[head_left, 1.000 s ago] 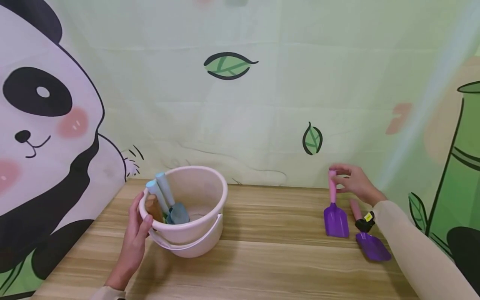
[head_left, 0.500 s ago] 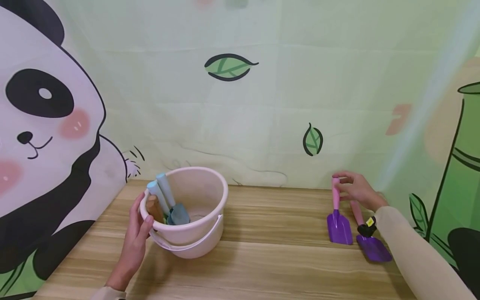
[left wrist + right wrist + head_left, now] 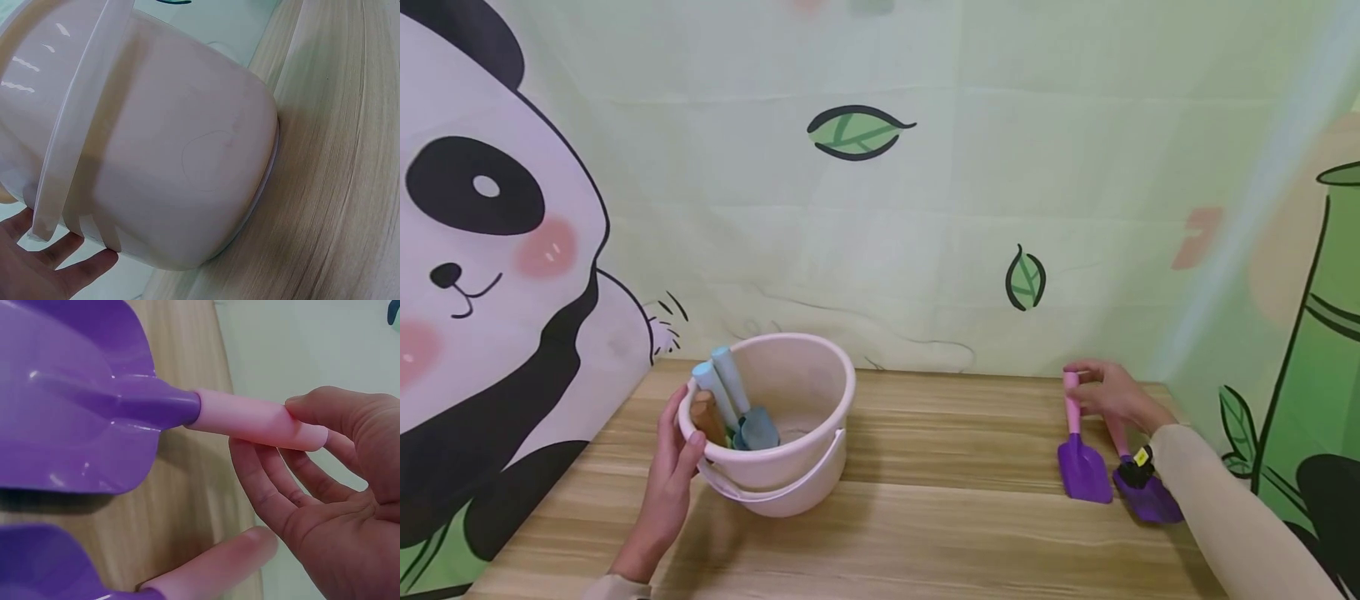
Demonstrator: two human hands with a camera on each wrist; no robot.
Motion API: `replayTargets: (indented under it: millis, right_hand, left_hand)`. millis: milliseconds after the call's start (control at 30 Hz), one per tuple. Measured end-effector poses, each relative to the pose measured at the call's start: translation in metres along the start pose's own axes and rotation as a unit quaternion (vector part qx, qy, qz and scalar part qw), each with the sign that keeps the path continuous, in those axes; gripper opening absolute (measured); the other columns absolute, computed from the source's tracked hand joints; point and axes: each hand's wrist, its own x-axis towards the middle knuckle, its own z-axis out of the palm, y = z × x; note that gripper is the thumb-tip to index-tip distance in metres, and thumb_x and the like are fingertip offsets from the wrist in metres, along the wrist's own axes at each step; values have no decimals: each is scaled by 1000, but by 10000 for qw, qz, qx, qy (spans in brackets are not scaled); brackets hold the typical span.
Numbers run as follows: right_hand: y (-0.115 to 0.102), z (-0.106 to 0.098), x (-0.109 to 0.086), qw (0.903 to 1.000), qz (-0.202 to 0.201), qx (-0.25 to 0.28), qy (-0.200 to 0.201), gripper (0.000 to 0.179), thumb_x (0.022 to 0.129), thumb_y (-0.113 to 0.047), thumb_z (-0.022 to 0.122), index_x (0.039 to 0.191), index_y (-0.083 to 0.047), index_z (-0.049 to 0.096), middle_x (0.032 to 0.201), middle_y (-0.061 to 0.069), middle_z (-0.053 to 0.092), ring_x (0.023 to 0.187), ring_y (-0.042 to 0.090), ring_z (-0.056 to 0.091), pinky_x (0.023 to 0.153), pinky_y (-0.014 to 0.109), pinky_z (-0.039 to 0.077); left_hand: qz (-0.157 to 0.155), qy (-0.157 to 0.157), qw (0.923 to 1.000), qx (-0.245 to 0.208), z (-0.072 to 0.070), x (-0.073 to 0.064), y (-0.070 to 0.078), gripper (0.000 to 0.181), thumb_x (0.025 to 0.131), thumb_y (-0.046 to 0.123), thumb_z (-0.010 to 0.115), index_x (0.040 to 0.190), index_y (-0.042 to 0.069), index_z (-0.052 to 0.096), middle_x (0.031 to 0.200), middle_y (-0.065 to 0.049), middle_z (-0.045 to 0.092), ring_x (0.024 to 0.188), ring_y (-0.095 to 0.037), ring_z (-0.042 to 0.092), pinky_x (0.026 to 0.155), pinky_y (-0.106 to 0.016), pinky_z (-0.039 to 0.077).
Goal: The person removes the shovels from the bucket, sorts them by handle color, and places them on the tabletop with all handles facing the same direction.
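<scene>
My left hand (image 3: 672, 467) grips the rim of a pale pink bucket (image 3: 790, 497), thumb at the front; in the left wrist view its fingertips (image 3: 94, 265) press the bucket's outer wall. Inside the bucket lean two tools with light blue handles (image 3: 730, 375), one showing a grey-blue blade (image 3: 760, 429), beside a brown piece (image 3: 705, 414). At the right, my right hand (image 3: 1116, 396) pinches the pink handle of a small purple shovel (image 3: 1084, 472) between thumb and fingers. Next to it lies a second purple shovel (image 3: 1150, 502), partly hidden by my wrist.
The wooden table (image 3: 940, 533) stretches between the bucket and the shovels. Behind it hangs a pale green cloth backdrop (image 3: 925, 233) printed with a panda and leaves. The bucket's handle (image 3: 775, 493) hangs down its near side.
My right hand has brought the held shovel nearer to me and lower, slightly rightward, beside the second shovel. The left hand and bucket have stayed in place.
</scene>
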Motion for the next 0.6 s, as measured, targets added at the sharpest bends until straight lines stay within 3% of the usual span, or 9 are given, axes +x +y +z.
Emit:
replayTargets:
  millis: [233,467,600]
  right_hand:
    - [3,3,-3,9997,62,-191,-105,57,100,-8,65,148,10,42,139,38,43,95,28,69,83,44,60]
    - [0,5,-5,9986,13,-460,-269,53,100,-8,63,146,9,45,137,38,47,94,28,66,78,43,59]
    - [2,6,-6,9976,-14,-572,-379,53,99,-8,64,145,11,45,136,40,47,94,28,65,77,43,59]
  left_hand:
    - [-9,5,10000,69,0,0,1,61,111,20,39,165,33,14,168,-2,19,147,-31,28,96,-17,40]
    - [-40,-16,9999,122,0,0,1,61,111,21,38,165,33,13,168,-3,18,148,-35,27,103,-49,37]
    - [-43,-17,9999,115,1,-1,2,61,111,21,38,165,33,13,168,-2,18,148,-35,27,103,-52,36]
